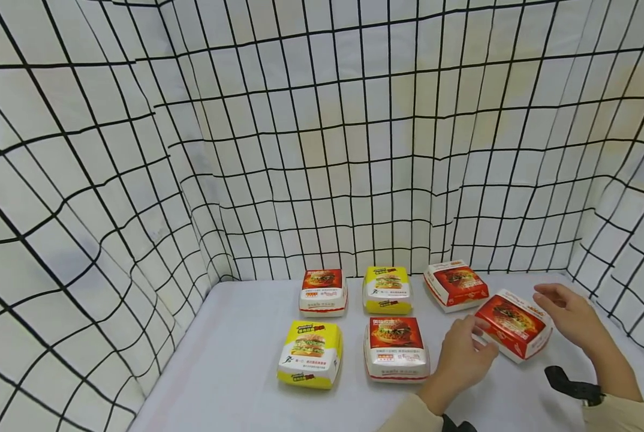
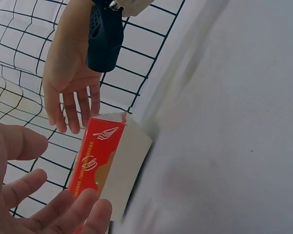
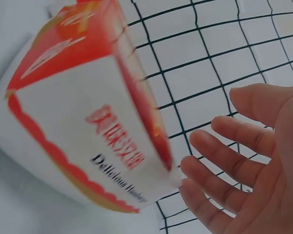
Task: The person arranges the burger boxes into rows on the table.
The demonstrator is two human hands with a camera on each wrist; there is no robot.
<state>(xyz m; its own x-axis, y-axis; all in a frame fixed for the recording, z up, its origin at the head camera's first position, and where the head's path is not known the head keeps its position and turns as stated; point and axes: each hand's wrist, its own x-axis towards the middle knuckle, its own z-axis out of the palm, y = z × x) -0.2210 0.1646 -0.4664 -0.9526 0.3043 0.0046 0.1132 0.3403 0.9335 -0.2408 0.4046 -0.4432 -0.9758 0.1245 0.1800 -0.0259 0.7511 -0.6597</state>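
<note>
beige-sleeved left hand (image 1: 462, 354) is at left side of one red hamburger box (image 1: 515, 324), right hand (image 1: 570, 312) at its right. both have loosely extended fingers, gripping nothing.

Red-and-white burger box (image 3: 85, 122) beside the loosely spread right grip (image 3: 263, 187), black-gridded white backdrop (image 3: 215, 63) behind.

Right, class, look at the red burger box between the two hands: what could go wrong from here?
1. Neither the left hand nor the right hand shows a grip on the red burger box, so an uneven push might swivel it.
2. The farther red box sits close by, so it might get bumped.
3. The left wrist appears near the front red-and-white box; a careless sweep could nudge it.
</note>
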